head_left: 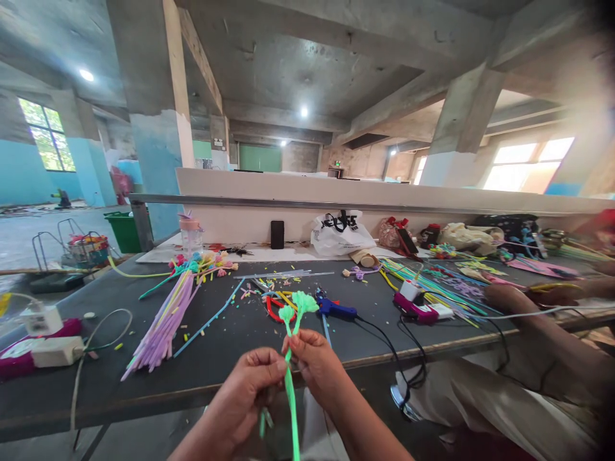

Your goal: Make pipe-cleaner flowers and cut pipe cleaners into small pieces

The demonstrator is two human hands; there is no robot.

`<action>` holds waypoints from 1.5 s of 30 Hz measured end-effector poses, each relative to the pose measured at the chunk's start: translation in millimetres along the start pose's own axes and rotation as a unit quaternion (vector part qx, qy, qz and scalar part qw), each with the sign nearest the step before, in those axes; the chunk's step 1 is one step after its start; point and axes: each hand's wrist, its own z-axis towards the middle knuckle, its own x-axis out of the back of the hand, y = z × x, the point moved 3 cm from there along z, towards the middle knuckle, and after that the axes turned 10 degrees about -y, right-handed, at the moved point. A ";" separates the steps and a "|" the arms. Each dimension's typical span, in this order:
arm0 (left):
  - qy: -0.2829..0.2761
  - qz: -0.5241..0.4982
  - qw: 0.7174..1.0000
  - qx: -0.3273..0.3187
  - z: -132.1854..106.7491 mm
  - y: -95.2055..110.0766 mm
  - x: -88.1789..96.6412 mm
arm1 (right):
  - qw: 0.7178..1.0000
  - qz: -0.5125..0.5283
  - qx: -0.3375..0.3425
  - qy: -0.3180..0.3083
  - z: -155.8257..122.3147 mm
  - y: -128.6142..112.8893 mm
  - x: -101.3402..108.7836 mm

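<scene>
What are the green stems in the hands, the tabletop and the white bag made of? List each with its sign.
The green stems: fuzzy pipe cleaner, probably chenille over wire; soft nap, looped tips, pinched by left hand and right hand.
The tabletop: dark matte board, material unclear; pale woody front edge.
The white bag: thin glossy plastic; crinkles and shine.

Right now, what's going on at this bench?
A person pinches green pipe-cleaner stems between the left hand and right hand, which meet just below the looped tips, above the near edge of the dark table. On the table lie a bundle of purple stems, a blue glue gun and cut scraps. A co-worker's hand rests on it to the right.
</scene>
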 end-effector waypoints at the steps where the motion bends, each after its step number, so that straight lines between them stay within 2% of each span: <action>1: 0.033 0.087 0.995 -0.021 0.0 8.2 2.2 | 0.998 -0.050 -0.002 0.025 1.7 -1.7 2.9; 2: 0.065 0.183 0.980 -0.041 -0.3 16.0 3.8 | 0.993 -0.102 -0.003 0.053 2.9 -3.7 5.0; 3: 0.096 0.280 0.953 -0.065 -0.9 23.1 4.6 | 0.985 -0.154 -0.006 0.080 3.5 -6.0 6.2; 4: 0.122 0.373 0.915 -0.092 -1.7 28.7 4.2 | 0.974 -0.202 -0.011 0.104 3.5 -8.2 6.4; 6: 0.155 0.529 0.820 -0.153 -3.8 34.2 0.5 | 0.949 -0.283 -0.015 0.140 2.3 -12.7 4.0; 8: 0.164 0.630 0.731 -0.205 -5.6 32.1 -4.0 | 0.928 -0.335 -0.021 0.162 0.5 -16.0 0.2; 9: 0.162 0.663 0.696 -0.224 -6.0 29.2 -5.7 | 0.921 -0.351 -0.028 0.168 -0.3 -16.9 -1.4; 11: 0.157 0.706 0.645 -0.247 -6.4 22.9 -7.5 | 0.910 -0.372 -0.040 0.178 -1.4 -17.7 -3.5; 13: 0.154 0.716 0.630 -0.258 -6.7 18.3 -7.9 | 0.903 -0.383 -0.040 0.192 -2.3 -17.9 -4.0; 15: 0.148 0.696 0.656 -0.252 -6.9 16.5 -7.3 | 0.902 -0.377 -0.037 0.206 -3.3 -17.3 -3.7; 18: 0.146 0.630 0.731 -0.219 -7.4 17.6 -4.8 | 0.916 -0.340 -0.040 0.209 -4.4 -14.9 -3.4; 23: 0.150 0.474 0.856 -0.137 -7.5 19.2 3.4 | 0.948 -0.265 -0.034 0.170 -4.3 -9.7 -4.4; 26: 0.118 0.362 0.921 -0.077 -6.0 16.4 8.3 | 0.965 -0.218 -0.034 0.140 -4.4 -4.8 -3.9; 30: 0.050 0.209 0.976 -0.023 -5.8 12.0 10.6 | 0.989 -0.098 -0.057 0.099 -6.8 1.1 -5.1; 33: 0.000 0.069 0.998 0.012 -8.2 7.2 9.3 | 0.998 -0.011 -0.041 0.043 -7.9 0.2 -10.1; 36: -0.032 -0.029 0.998 0.040 -10.4 0.8 7.2 | 0.998 0.052 -0.012 -0.011 -7.9 -2.3 -15.1; 41: -0.057 -0.105 0.991 0.067 -8.6 -13.4 3.8 | 0.991 0.107 0.001 -0.082 -9.2 -0.8 -18.6; 45: -0.087 -0.144 0.981 0.091 -6.8 -22.6 -1.7 | 0.989 0.112 0.017 -0.094 -9.4 2.5 -13.5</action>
